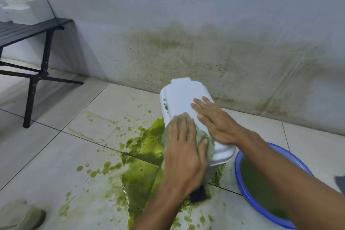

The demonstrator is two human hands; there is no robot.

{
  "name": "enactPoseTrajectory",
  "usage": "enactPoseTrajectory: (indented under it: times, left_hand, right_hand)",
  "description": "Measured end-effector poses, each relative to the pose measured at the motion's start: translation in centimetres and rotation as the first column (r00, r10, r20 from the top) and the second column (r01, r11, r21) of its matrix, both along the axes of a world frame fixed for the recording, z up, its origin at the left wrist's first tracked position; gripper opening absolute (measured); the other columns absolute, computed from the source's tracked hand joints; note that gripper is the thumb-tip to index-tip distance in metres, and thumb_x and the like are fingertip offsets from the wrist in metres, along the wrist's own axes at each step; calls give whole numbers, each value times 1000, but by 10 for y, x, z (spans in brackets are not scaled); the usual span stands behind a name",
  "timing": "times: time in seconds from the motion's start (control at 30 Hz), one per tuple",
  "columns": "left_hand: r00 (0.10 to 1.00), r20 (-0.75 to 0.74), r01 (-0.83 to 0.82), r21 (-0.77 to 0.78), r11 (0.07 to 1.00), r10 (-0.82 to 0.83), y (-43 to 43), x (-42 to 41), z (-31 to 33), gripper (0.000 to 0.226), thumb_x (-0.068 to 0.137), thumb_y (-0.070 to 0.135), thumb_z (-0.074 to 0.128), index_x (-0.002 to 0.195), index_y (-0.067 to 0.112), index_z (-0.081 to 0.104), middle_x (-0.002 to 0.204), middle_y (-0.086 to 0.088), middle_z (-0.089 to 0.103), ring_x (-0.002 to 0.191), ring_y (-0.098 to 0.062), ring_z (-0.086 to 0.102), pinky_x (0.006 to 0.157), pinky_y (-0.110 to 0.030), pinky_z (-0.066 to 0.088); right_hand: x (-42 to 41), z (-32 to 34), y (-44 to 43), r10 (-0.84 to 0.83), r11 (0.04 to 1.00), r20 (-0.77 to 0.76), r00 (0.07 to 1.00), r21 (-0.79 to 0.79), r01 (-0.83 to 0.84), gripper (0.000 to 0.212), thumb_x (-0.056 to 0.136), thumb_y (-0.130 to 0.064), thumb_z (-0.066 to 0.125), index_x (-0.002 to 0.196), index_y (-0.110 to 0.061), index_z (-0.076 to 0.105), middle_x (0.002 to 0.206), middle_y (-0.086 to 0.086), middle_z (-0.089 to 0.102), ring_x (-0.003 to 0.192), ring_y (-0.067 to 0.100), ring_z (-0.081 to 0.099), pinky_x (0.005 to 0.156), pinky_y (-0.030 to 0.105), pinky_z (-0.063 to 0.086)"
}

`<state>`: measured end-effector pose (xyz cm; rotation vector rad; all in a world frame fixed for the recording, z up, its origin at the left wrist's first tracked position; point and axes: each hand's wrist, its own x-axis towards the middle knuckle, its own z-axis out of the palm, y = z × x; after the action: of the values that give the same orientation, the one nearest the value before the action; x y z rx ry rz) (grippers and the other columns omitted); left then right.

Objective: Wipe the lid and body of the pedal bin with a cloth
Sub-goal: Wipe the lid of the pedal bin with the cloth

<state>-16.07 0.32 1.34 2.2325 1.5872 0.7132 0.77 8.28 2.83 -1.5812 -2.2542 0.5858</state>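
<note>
white pedal bin (222,155) upright on the tiled floor, close in front of the stained wall (186,46), lid (179,95) down. on the lid's near left edge, a greenish cloth (200,135), draped over the rim and down the bin's side. pressed flat onto that cloth: left hand (184,155), fingers straight and close together, thumb out to the right. flat on the lid's right half, just beside the cloth: right hand (218,123), fingers straight and slightly spread, holding nothing. small green smears on the lid's left rim. at the bin's foot, a black pedal (198,195), partly hidden behind the left forearm. around the bin's base and spreading left of it, a green spill (141,172) with splashes. just right of the bin, a blue basin (237,172) with green liquid inside. far left of the bin, a black bench (28,30) carrying white boxes (28,9). well to the near left of the bin, a green slipper (24,216).
</note>
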Motion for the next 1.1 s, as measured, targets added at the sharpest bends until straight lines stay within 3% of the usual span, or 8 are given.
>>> enactPoseTrajectory:
  times: [0.1, 0.27, 0.47, 0.6, 0.77, 0.97, 1.03, 1.1]
  left_hand:
    - [988, -57, 145, 54, 988, -142, 6, -14, -3, 68, 106, 55, 18, 163, 19, 14, 170, 4, 2, 156, -7, -14, 126, -29, -12]
    - [938, -219, 250, -109, 962, -268, 93, -32, 17, 63, 109, 49, 23, 164, 22, 5, 171, 5, -4, 156, -7, -13, 122, -23, -17]
    - [828, -417, 327, -183, 927, -374, 178, 1, 29, 67, 109, 50, 21, 164, 18, 0, 172, -3, -7, 158, -17, -11, 127, -34, -8]
    - [813, -423, 358, -178, 917, -399, 199, 13, 30, 67, 107, 57, 22, 164, 23, 11, 172, 0, 0, 158, -17, -6, 128, -37, -5]
    - [834, -431, 312, -144, 939, -343, 208, 6, 32, 69, 105, 61, 25, 162, 23, 20, 171, -1, 12, 158, -20, 3, 128, -40, 2]
    - [854, -461, 168, -195, 966, -241, 166, -9, 30, 73, 106, 60, 15, 164, 19, -2, 172, 0, -9, 157, -17, -13, 127, -36, -10]
    - [848, -473, 176, -172, 969, -238, 143, -9, 27, 73, 106, 60, 13, 163, 19, -5, 171, 0, -13, 157, -16, -16, 127, -35, -12]
    - [843, -463, 230, -150, 961, -274, 128, -11, 25, 73, 105, 60, 14, 163, 20, -3, 170, 2, -12, 157, -14, -15, 127, -34, -12]
  right_hand:
    - [-2, 6, 0, 86, 996, 61, 994, 10, -87, 49, 108, -31, 31, 156, -24, 24, 164, -11, 12, 152, 6, -1, 125, 31, 1]
    - [-31, 7, -32, -323, 946, 88, 942, -6, 325, 53, 108, -27, 27, 158, -16, 16, 167, -3, 3, 154, 12, -2, 124, 33, 2]
    - [-76, 1, -53, -527, 847, 195, 827, 38, 531, 62, 101, -35, 17, 159, -13, 10, 167, 2, -4, 153, 19, -11, 124, 48, -5]
    - [-70, -6, -54, -483, 876, 175, 858, 102, 472, 79, 88, -45, -4, 158, -13, 15, 167, 3, 2, 154, 20, -6, 125, 46, 1]
    - [-24, 3, -35, -311, 950, 177, 934, 84, 301, 71, 94, -47, 11, 158, -18, 18, 167, -4, 6, 154, 14, -1, 124, 39, 2]
    - [42, 7, 7, -34, 999, 135, 990, 20, 31, 51, 106, -42, 30, 156, -31, 24, 163, -18, 13, 150, -1, 0, 125, 39, 2]
    - [50, 13, 19, -50, 998, 219, 974, -12, 54, 49, 107, -41, 27, 155, -36, 24, 165, -14, 14, 152, 6, 0, 125, 43, -1]
    - [40, 17, 21, -178, 978, 333, 926, -42, 203, 50, 107, -39, 22, 157, -37, 17, 167, -4, 10, 154, 15, -3, 122, 56, 0]
